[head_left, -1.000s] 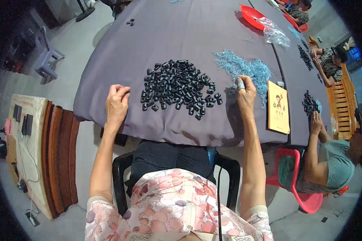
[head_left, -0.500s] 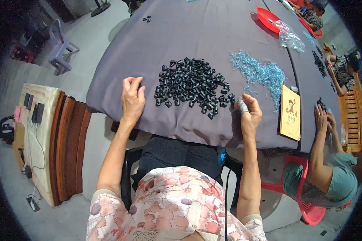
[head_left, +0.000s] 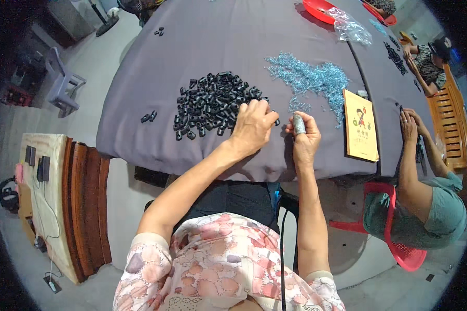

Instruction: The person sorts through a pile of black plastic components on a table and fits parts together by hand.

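Observation:
A heap of small black plastic pieces (head_left: 207,106) lies before me on the cloth-covered table. My left hand (head_left: 254,127) is at the heap's right edge with its fingers curled down; a black piece (head_left: 277,122) shows by its fingertips, and I cannot see whether it is gripped. Just to the right, my right hand (head_left: 306,140) is closed in a pinch, a grey wrap (head_left: 299,124) around its thumb. What it pinches, if anything, is too small to make out. A few loose black pieces (head_left: 149,116) lie left of the heap. Beyond my right hand spread many tiny bluish metal parts (head_left: 316,78).
A yellow booklet (head_left: 360,127) lies on the right of the table. Farther back are a red basin (head_left: 319,11) and a clear plastic bag (head_left: 352,28). A co-worker's hands (head_left: 410,124) work at the right. A marble-topped cabinet (head_left: 44,197) stands at my left.
My left hand has moved right, from left of the heap to its right edge. Black pieces now lie where it was. My right hand stays close by, still pinched. The view has shifted.

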`<state>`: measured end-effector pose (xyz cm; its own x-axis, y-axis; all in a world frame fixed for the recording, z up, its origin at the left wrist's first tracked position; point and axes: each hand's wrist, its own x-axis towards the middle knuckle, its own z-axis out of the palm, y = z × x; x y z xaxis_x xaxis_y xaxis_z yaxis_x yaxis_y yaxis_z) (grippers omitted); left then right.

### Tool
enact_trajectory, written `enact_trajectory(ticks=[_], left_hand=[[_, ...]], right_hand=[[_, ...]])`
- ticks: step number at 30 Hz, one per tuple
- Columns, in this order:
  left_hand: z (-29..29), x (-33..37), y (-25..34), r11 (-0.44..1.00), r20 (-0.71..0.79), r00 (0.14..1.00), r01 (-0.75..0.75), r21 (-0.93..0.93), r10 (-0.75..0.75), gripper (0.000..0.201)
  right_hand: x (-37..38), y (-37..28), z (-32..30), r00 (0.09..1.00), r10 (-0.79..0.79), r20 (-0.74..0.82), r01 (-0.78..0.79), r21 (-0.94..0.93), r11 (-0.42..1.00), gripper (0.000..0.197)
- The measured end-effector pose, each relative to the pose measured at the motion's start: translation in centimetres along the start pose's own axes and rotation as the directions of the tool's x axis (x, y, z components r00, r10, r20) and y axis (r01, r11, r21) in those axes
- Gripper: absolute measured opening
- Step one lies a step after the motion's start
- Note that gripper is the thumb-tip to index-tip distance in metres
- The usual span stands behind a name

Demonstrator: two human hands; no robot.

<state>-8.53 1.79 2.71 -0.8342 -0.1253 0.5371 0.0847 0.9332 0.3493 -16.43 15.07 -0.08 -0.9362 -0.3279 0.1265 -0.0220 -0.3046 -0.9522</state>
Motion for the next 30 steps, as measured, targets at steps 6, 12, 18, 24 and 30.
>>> enact_trajectory(ticks=[6,12,18,24,30], left_hand=[[2.2,1.0,0.4,0.993,0.075,0.997,-0.031,0.113,0.022,0.008],[3.1,0.8,-0.1,0.986,0.002,0.998,-0.067,0.151,0.067,0.006],[1.1,-0.3,1.0,0.972,-0.123,0.990,0.037,-0.231,-0.067,0.008],[-0.7,-4.3,1.7,0.742,0.061,0.928,0.333,-0.582,-0.369,0.016],[-0.8,-4.4,0.7,0.700,0.057,0.916,0.343,-0.626,-0.398,0.016]], right_hand=[[0.0,0.1,0.0,1.000,-0.017,0.024,0.019,-0.090,0.996,0.014],[-0.2,-0.2,0.3,0.999,-0.017,0.031,0.020,-0.114,0.993,0.011],[-0.3,-0.1,0.2,0.999,-0.026,0.026,0.029,-0.156,0.987,0.014],[-0.5,-0.6,0.6,0.997,-0.046,0.068,0.059,-0.214,0.975,0.016],[-1.1,-1.4,0.9,0.877,-0.358,0.321,0.473,-0.441,0.763,0.029]])
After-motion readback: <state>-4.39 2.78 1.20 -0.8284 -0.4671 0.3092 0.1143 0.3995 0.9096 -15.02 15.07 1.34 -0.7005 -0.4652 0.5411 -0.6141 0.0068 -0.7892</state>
